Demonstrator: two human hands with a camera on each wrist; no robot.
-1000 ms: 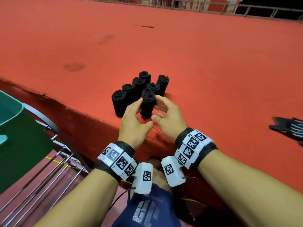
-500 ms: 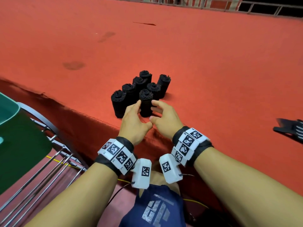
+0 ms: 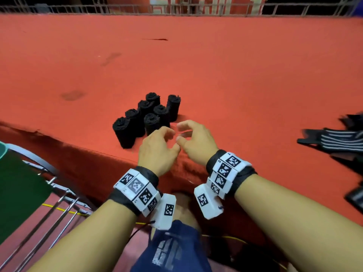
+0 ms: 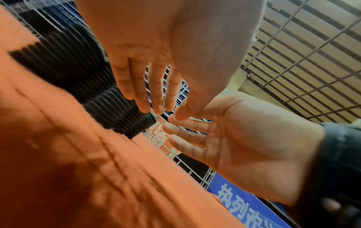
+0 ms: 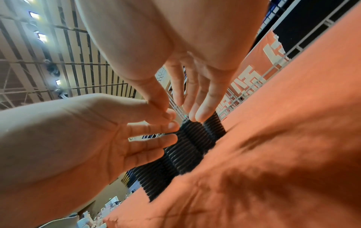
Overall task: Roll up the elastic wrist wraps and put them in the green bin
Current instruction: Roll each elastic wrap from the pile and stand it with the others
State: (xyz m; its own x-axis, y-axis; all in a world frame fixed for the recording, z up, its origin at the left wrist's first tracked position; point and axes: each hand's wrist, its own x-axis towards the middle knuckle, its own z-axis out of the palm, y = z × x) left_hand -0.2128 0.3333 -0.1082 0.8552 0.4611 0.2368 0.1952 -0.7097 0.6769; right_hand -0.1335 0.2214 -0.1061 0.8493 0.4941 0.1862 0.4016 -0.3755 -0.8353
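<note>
Seven ribbed black rolled wraps [image 3: 146,116] are stood upright on the felt-like red desk [image 3: 235,85]; left hand [image 3: 158,149] and right hand [image 3: 196,141] are held in a loose, empty grip, seemingly just short of them

Head view: looked forward and down from above onto the red mat [image 3: 235,79]. Wrist views: each sat low, close under its palm, facing along the fingers, tilted up toward the ceiling. All three shared the black rolls [image 3: 149,114] [image 4: 109,106] [image 5: 187,148].

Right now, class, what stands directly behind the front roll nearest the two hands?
Behind the front roll stand two more upright black rolls, close together. Their lower parts are covered by it, so whether they touch cannot be seen.
</note>
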